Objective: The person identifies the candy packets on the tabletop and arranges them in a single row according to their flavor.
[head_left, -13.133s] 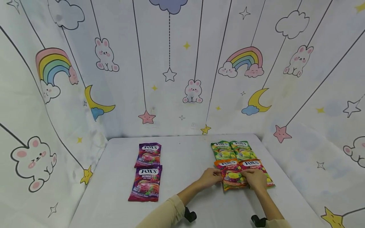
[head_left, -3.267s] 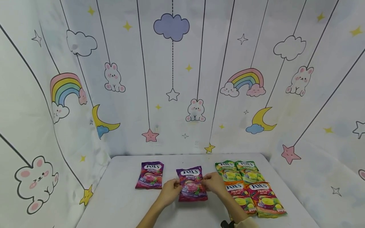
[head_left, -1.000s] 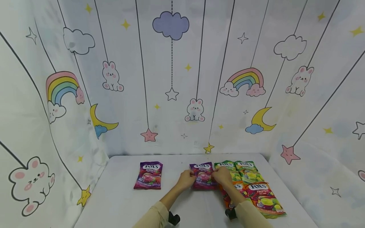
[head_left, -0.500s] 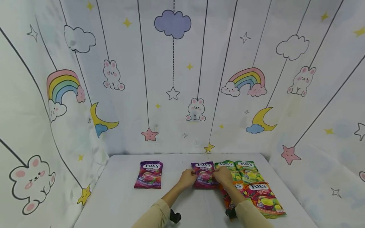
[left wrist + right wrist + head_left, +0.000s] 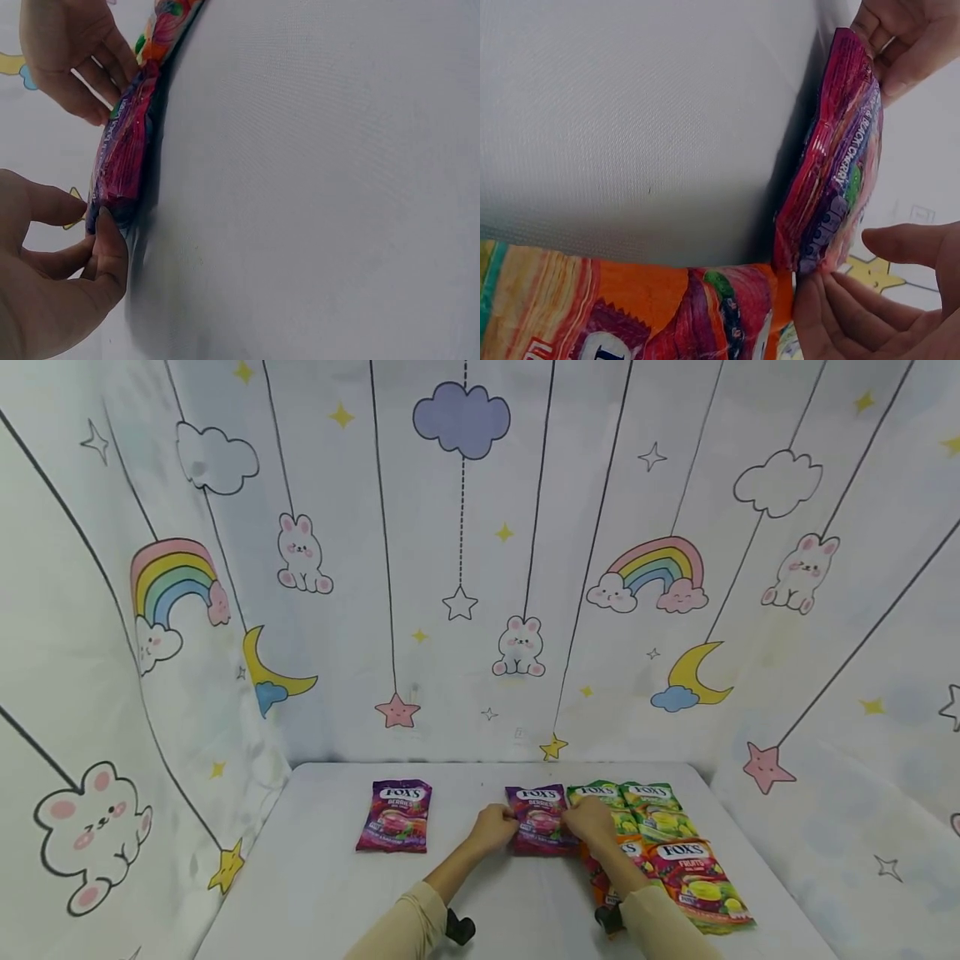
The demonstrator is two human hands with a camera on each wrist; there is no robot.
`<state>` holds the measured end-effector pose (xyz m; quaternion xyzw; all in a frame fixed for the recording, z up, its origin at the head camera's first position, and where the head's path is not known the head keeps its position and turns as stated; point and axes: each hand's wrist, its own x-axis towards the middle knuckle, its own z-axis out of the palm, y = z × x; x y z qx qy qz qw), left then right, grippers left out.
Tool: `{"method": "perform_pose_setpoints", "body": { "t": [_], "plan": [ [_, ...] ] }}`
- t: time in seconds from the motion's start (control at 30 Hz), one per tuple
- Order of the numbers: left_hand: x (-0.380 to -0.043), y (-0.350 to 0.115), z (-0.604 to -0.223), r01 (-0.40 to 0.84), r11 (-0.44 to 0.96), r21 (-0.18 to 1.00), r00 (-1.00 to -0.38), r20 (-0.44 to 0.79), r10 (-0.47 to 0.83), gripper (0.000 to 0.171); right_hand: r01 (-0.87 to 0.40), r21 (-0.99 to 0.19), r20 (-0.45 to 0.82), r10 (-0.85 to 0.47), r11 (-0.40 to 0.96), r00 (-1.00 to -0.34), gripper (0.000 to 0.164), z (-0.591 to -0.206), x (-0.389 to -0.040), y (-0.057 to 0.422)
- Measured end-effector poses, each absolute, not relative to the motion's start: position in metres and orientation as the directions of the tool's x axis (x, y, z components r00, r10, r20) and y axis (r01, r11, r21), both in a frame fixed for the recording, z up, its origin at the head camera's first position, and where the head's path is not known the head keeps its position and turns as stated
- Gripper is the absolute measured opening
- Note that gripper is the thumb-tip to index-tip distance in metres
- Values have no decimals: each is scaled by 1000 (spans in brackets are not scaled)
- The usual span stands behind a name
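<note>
A purple FOX'S Berries candy bag (image 5: 538, 817) lies face up toward the back of the table, just left of the green bags. My left hand (image 5: 495, 827) pinches its left edge, thumb and fingertips close together there in the left wrist view. At the opposite edge my right hand (image 5: 590, 821) grips the bag, fingertips low against its side (image 5: 817, 247). The right hand and forearm cover parts of a green FOX'S bag (image 5: 624, 821) and an orange Fruits bag (image 5: 630, 852). In the right wrist view, the orange bag (image 5: 660, 292) sits close to the purple one.
Another purple Berries bag (image 5: 395, 817) lies alone at the back left. A second green bag (image 5: 651, 814) and a second orange Fruits bag (image 5: 686, 877) complete the block at right. The white table (image 5: 322, 893) meets a patterned cloth wall (image 5: 420, 560) at the back.
Earlier, both hands were at the orange bags; then they carried a purple bag from the left column rightward, beside the green ones. Over the last second hands and bag have barely moved.
</note>
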<state>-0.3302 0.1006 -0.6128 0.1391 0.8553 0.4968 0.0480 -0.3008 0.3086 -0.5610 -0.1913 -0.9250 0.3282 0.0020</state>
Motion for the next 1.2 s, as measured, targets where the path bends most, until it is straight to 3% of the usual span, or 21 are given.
{"method": "perform_pose_setpoints", "body": {
  "t": [0.27,0.7,0.97,1.2],
  "plan": [
    [-329,92,-609,188,437,880,-957,64,284,29,348,-550,-108,349,759,-931,22,-558,-303,298],
    [-319,76,-595,190,362,912,-955,87,282,30,211,-566,6,260,797,-966,33,-546,-304,274],
    [-324,61,-583,276,369,887,-956,213,204,22,94,-619,85,186,780,-979,25,-539,-309,242],
    [-323,40,-572,265,382,885,-964,231,133,19,51,-641,98,148,766,-984,18,-541,-319,214]
  ]
}}
